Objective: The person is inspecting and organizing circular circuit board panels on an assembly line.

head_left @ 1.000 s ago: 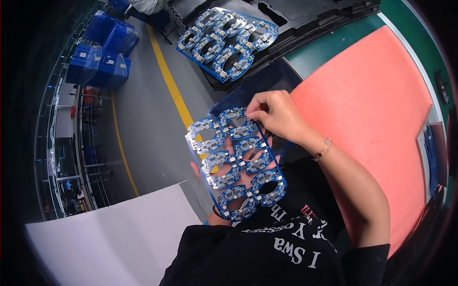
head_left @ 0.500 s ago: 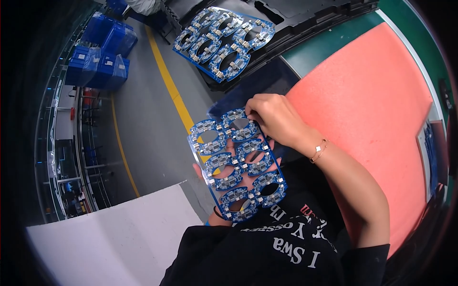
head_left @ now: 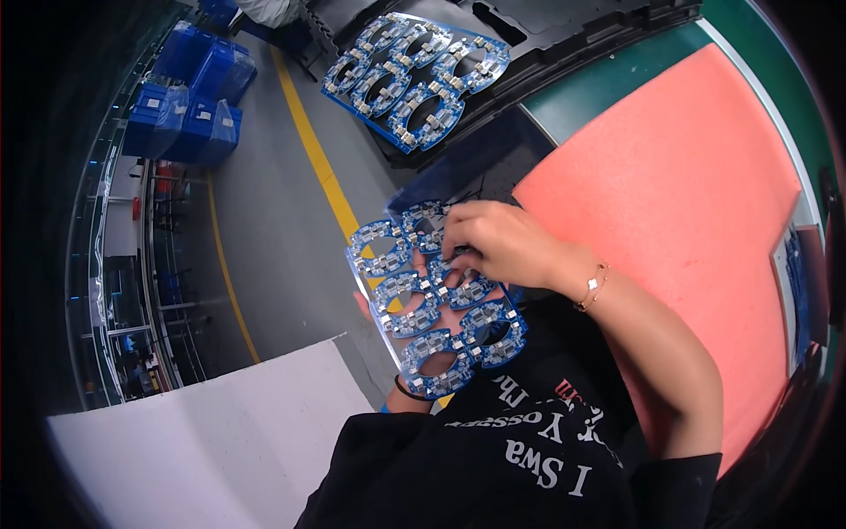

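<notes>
A blue circuit board panel (head_left: 414, 324), made of several ring-shaped boards joined in two columns, is held tilted in front of my black shirt. My left hand (head_left: 452, 319) supports it from beneath; its palm and fingers show through the ring openings and past the left edge. At the panel's upper right, my right hand (head_left: 504, 245) has its fingers curled and closed on the board, with the thumb tucked below them. Those fingers cover part of the upper right rings, and their exact grip is partly hidden.
Another such panel (head_left: 423, 75) lies on a black tray (head_left: 564, 57) at the top. A salmon-pink foam sheet (head_left: 670, 194) covers the green table on the right. A white board (head_left: 220, 432) is at lower left. Blue bins (head_left: 189, 123) stand on the grey floor beyond a yellow line.
My right hand has moved from the panel's top right corner down and slightly left along it, curling further over the rings. The panel has shifted slightly upward at its lower end.
</notes>
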Motion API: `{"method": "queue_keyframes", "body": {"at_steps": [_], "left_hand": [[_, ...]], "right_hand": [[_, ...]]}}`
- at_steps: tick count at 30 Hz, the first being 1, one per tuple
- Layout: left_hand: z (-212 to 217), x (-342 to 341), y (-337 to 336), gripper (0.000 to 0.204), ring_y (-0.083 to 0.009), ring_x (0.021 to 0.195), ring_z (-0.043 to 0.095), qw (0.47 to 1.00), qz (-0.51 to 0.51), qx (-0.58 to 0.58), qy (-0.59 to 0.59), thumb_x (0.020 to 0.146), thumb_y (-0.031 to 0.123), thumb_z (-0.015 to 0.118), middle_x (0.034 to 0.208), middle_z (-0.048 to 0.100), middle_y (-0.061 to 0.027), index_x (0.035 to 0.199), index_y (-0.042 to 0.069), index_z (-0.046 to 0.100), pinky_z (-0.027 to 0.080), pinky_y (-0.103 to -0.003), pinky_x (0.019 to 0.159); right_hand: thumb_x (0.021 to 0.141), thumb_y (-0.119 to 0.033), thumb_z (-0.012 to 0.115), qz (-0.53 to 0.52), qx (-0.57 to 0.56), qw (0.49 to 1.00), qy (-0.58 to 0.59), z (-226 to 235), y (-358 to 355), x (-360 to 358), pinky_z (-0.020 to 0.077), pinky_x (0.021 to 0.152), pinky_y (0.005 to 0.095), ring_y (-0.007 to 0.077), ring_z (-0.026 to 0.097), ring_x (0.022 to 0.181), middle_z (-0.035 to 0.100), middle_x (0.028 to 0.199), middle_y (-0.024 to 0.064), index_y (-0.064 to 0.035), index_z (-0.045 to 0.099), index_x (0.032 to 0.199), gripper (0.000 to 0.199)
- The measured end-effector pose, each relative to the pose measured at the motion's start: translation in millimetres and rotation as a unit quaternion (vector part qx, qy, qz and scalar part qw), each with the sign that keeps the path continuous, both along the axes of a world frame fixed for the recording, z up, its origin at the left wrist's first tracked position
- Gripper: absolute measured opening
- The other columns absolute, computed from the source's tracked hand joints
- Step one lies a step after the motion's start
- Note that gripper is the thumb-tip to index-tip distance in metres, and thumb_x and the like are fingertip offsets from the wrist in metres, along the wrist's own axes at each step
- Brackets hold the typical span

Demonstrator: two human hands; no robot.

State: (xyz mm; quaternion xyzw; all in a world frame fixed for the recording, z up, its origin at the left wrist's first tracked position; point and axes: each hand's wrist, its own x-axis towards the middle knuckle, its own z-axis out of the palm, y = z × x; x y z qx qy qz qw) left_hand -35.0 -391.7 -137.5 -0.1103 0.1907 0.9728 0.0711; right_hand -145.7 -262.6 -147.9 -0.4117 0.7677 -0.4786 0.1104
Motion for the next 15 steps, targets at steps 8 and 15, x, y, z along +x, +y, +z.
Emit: {"method": "queue_keyframes", "body": {"at_steps": [8, 15], "left_hand": [[-2, -11, -2, 0.092, -0.0363, 0.121, 0.037, 0.985, 0.023, 0.154, 0.076, 0.071, 0.079, 0.026, 0.132, 0.034, -0.0198, 0.137, 0.015, 0.026, 0.025, -0.065, 0.096], [-8, -13, -23, 0.071, -0.024, 0.115, 0.044, 0.991, 0.067, -0.029, 0.108, 0.085, 0.063, 0.027, 0.125, 0.046, -0.0128, 0.133, 0.011, 0.031, 0.034, -0.042, 0.099]], "right_hand": [[0.069, -0.004, 0.064, -0.018, -0.013, 1.0, -0.017, 3, -2, -1, 0.0471, 0.066, 0.0362, 0.0283, 0.059, 0.075, 0.058, 0.078, 0.0106, -0.0007, 0.06, 0.077, 0.01], [0.07, -0.004, 0.064, 0.003, -0.075, 0.996, -0.047, 3, 0, 2, 0.0465, 0.069, 0.0362, 0.029, 0.058, 0.084, 0.061, 0.083, 0.0109, -0.0027, 0.064, 0.08, 0.01]]}}
